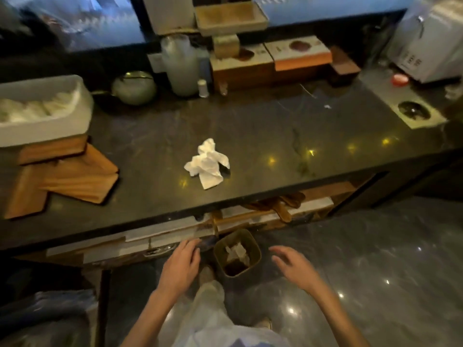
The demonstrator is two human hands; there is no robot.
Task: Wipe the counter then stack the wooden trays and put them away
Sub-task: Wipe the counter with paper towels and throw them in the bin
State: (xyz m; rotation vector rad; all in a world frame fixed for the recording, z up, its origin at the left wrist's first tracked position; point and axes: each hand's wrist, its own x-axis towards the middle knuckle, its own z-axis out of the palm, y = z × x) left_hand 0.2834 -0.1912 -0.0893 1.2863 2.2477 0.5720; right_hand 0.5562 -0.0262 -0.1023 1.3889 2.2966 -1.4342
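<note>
A crumpled white paper towel point(207, 163) lies in the middle of the dark stone counter point(288, 136). Several flat wooden trays point(67, 179) lie overlapping at the counter's left end, partly under a white bin point(45, 131). My left hand point(181, 264) hangs below the counter's front edge with loose, spread fingers and holds nothing. My right hand point(292, 266) is at the same height to the right, fingers apart and empty. Both hands are well short of the towel and the trays.
A small dark waste bin point(236, 254) with paper in it stands on the floor between my hands. Shelves with wooden utensils point(275, 206) sit under the counter. A teapot point(134, 87), a jar point(180, 66), boxes point(270, 58) and a white appliance point(431, 43) line the back.
</note>
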